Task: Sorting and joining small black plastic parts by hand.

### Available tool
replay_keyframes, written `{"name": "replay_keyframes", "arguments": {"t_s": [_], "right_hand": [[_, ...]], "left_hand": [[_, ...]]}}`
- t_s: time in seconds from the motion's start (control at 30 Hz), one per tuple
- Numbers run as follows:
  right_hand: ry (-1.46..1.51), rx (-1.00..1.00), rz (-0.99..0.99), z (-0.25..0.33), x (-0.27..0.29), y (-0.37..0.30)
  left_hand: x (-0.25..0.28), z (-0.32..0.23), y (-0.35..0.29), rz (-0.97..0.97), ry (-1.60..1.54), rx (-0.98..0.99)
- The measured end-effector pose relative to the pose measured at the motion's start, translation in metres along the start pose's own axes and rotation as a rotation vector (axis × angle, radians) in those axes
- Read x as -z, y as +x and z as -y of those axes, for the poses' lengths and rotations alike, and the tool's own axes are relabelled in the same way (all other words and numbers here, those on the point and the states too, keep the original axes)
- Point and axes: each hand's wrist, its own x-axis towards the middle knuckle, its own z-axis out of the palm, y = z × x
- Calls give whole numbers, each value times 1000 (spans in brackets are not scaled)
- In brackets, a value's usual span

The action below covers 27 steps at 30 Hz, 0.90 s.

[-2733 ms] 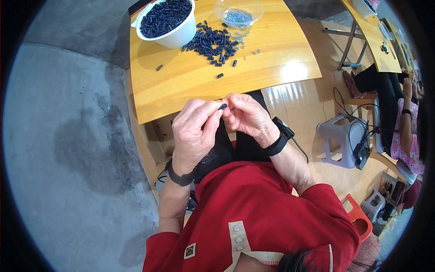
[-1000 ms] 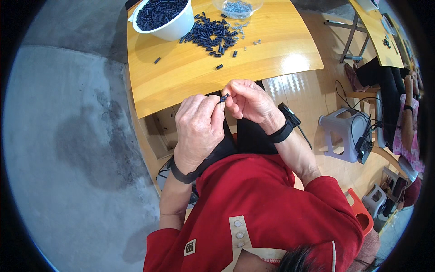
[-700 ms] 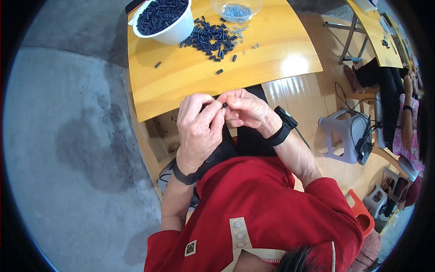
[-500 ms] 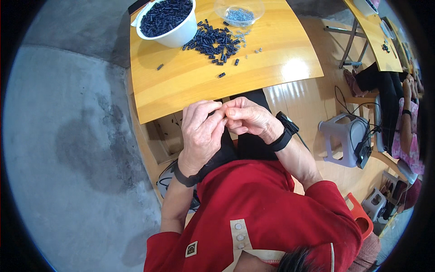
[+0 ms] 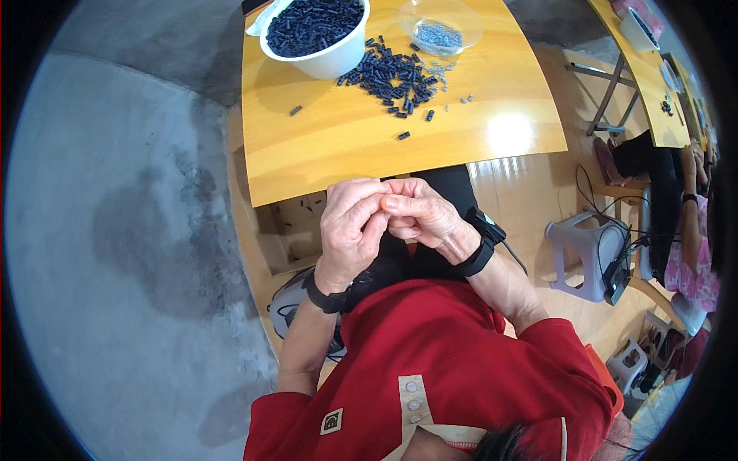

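Observation:
Just off the table's near edge, my left hand (image 5: 352, 227) and my right hand (image 5: 423, 211) meet with their fingertips pressed together. Both are closed in a pinch, and whatever sits between the fingers is hidden. Beyond them on the yellow wooden table (image 5: 338, 157) lies a loose pile of small black plastic pieces (image 5: 390, 77). A white tub (image 5: 338, 60) full of the same pieces stands at the far left. To its right is a clear round bowl (image 5: 470, 31) holding small shiny bits (image 5: 438, 34), with more of them (image 5: 440, 69) scattered beside the black pile.
A grey wall (image 5: 146, 200) runs along my left. On the right stand a pale plastic stool (image 5: 588, 253) with black cables and a folding table leg (image 5: 615, 92). Another person (image 5: 692, 238) sits by a second table (image 5: 653, 92) at the far right.
The view has shifted, so the table and its contents appear farther right and slightly higher. My hands stay joined; a dark piece glimpsed between the fingers earlier is now hidden.

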Motion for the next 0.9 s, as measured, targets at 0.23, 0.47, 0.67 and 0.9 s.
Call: {"name": "replay_keyframes", "arguments": {"t_s": [0.23,0.47,0.67,0.9], "right_hand": [[-380,138,-409,8,-1,8],[-591,383,-653,22,7,-4],[-578,416,-677,29,17,-10],[-744,484,-737,26,18,-12]], "left_hand": [[30,85,16,-135,466,264],[37,142,41,-74,873,166],[32,160,39,-43,713,210],[32,157,29,201,583,220]]}}
